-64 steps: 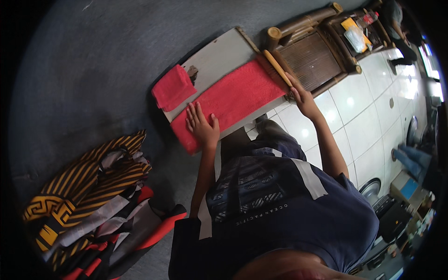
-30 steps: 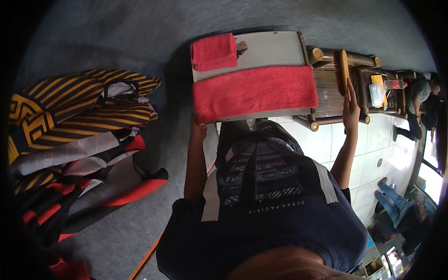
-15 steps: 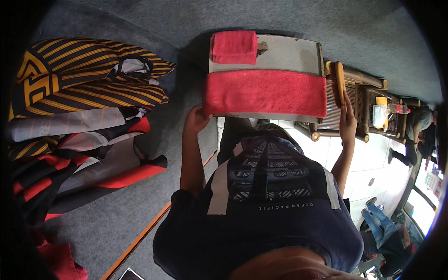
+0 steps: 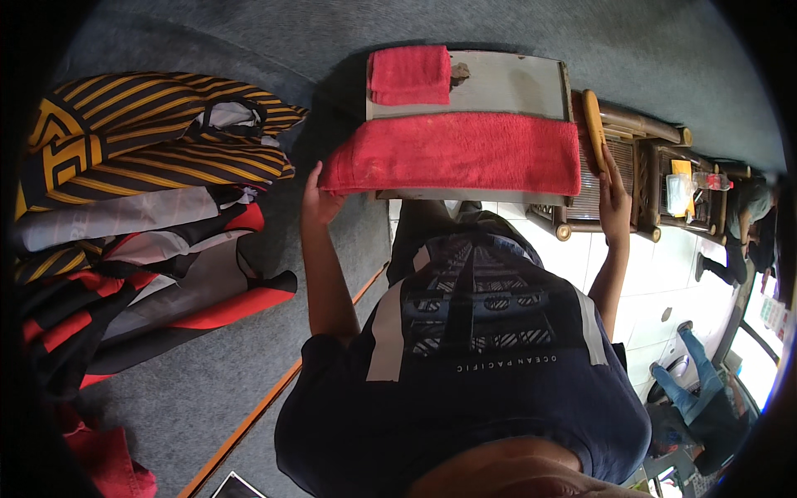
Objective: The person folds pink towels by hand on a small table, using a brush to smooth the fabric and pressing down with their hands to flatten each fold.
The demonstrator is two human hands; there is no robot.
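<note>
lying along the near side of the pale table (image 4: 519,83): one long red towel (image 4: 465,153), plush, rectangular; left end overhanging, gripped by the left hand (image 4: 320,203). probably light, limp, best held at its short ends. right hand (image 4: 614,203), well apart, clasps a smooth, stiff wooden brush (image 4: 592,120). far left: folded cloth (image 4: 408,75), squarish.

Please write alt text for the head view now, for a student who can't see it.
A person's left hand holds one end of a long red towel on a pale table, while the right hand holds a wooden brush. A folded red towel lies at the table's far left; striped clothes are farther left.
</note>
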